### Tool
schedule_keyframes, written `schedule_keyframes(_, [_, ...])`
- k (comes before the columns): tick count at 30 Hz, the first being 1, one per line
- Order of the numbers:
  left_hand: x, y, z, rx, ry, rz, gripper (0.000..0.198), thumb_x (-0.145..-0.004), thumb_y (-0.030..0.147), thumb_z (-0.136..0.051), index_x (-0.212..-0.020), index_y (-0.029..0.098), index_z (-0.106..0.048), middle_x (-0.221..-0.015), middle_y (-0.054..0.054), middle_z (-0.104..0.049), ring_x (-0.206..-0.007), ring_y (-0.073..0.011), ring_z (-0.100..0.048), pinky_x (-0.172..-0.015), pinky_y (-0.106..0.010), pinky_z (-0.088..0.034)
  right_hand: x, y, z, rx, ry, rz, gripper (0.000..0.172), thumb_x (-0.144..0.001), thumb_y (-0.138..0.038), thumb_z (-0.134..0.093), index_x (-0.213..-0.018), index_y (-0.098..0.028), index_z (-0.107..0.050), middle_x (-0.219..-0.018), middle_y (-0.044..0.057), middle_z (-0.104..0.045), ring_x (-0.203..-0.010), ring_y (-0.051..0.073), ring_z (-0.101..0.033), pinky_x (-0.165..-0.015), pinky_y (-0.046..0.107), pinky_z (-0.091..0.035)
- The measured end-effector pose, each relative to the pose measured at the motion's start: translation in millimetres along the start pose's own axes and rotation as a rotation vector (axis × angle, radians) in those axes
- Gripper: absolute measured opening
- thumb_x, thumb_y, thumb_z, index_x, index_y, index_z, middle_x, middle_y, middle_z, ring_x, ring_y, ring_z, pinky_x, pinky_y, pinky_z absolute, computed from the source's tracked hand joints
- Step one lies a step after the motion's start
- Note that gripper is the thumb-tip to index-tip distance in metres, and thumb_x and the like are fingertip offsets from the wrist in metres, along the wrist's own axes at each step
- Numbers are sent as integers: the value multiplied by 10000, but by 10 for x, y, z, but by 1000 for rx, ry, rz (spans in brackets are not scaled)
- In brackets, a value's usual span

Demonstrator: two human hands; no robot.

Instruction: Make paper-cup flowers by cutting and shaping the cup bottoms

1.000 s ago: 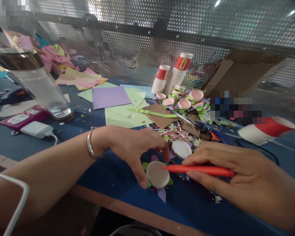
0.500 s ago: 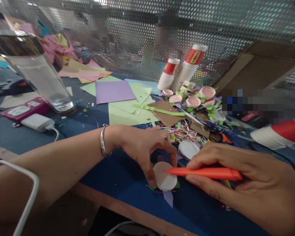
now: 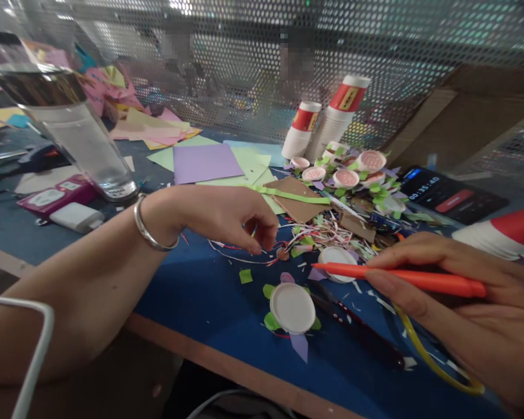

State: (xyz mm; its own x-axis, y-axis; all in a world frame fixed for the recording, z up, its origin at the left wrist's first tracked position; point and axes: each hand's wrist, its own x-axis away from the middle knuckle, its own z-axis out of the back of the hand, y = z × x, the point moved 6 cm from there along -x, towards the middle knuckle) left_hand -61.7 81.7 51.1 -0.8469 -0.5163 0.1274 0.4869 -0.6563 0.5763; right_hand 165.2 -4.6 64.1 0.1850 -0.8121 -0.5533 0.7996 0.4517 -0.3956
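Note:
A white paper disc [image 3: 292, 308], round with a raised rim, lies on the blue table. Green and purple paper pieces stick out around its edge. My left hand [image 3: 227, 215] is above and left of this disc, apart from it. Its fingers are loosely bent with a gap inside them, and I see nothing held. Between the thumb and fingers of my right hand [image 3: 454, 308] is an orange-red marker [image 3: 423, 279], its tip pointing left. Behind that tip sits a second white disc [image 3: 338, 263]. Dark-handled scissors [image 3: 362, 334] rest right of the nearer disc.
Paper shreds [image 3: 321, 233] and a pile of decorated discs [image 3: 346, 178] lie farther back. Stacked paper cups [image 3: 334, 119] stand behind them. A phone [image 3: 454, 195] shows a timer at right. Purple paper [image 3: 207, 163], a water bottle [image 3: 87, 139] and a power strip [image 3: 59, 195] are at left.
My left hand has let go of the near disc and moved up and left. My right hand has drawn the marker away from the disc, up and to the right.

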Motion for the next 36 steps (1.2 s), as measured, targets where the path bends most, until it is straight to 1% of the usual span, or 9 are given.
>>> schedule_keyframes(3, [-120, -3, -142, -51, 44, 40, 107, -828, 165, -709, -899, 198, -781, -816, 9, -729, -723, -121, -630, -605, -221, -394, 7, 9, -23, -9, -35, 21, 145, -875, -525, -699, -882, -380, -706, -826, -101, -731, -669, 136, -666, -657, 273, -511])
schedule_keyframes(7, [-277, -61, -312, -100, 111, 89, 97, -847, 173, -694, -919, 170, -759, -840, -17, -727, -712, -125, -621, -590, -236, -364, 1, 3, 1, -8, -10, 58, 96, -883, -459, -717, -917, -371, -704, -856, -100, -729, -689, 128, -665, -652, 275, -485])
schedule_keyframes(10, [-322, -79, -357, -142, 158, 85, 119, -841, 186, -686, -949, 153, -723, -861, -30, -708, -708, -132, -603, -589, -246, -351, -1, -10, -8, -31, -27, 98, 80, -881, -398, -730, -947, -363, -702, -874, -95, -725, -712, 123, -670, -662, 266, -483])
schedule_keyframes(16, [-318, -38, -390, -119, 119, 115, 109, -833, 141, -655, -936, 153, -686, -892, -40, -700, -728, -136, -585, -613, -251, -357, 3, -33, -22, -40, -34, 161, 70, -896, -348, -706, -965, -356, -698, -861, -93, -719, -707, 113, -668, -646, 247, -481])
schedule_keyframes(21, [-306, -83, -329, -80, 171, 156, 86, -819, 124, -632, -889, 162, -663, -804, -15, -694, -662, -130, -570, -611, -262, -357, 8, -36, -4, -33, -47, 142, 64, -901, -350, -703, -964, -353, -695, -872, -86, -728, -706, 122, -669, -639, 252, -484])
schedule_keyframes(27, [-188, 23, -20, -269, 500, 182, 136, -854, 110, -553, -930, 164, -652, -870, -43, -702, -751, -174, -614, -655, -290, -386, -19, -52, 46, -3, -29, 92, 73, -882, -341, -722, -948, -360, -698, -849, -82, -725, -663, 136, -659, -616, 268, -494])
schedule_keyframes(30, [-133, 184, 11, -406, 508, 191, 154, -876, 97, -538, -900, 171, -671, -921, -53, -701, -860, -206, -635, -677, -301, -392, -34, -61, 66, 11, -9, 101, 84, -874, -325, -729, -941, -366, -699, -852, -95, -731, -671, 129, -666, -623, 257, -498])
schedule_keyframes(33, [-43, 358, -4, -495, 525, 123, 220, -926, 109, -494, -897, 195, -694, -930, -49, -679, -838, -186, -643, -638, -288, -385, -44, -58, 71, -7, -5, 85, 64, -872, -322, -724, -923, -358, -707, -836, -88, -732, -668, 135, -666, -622, 264, -499])
schedule_keyframes(36, [113, 370, -23, -517, 546, 193, 211, -948, 141, -502, -907, 192, -702, -960, -58, -673, -836, -181, -653, -664, -286, -418, -44, -50, 98, -30, 31, 68, 41, -871, -321, -722, -902, -347, -716, -832, -68, -736, -681, 156, -671, -639, 281, -507])
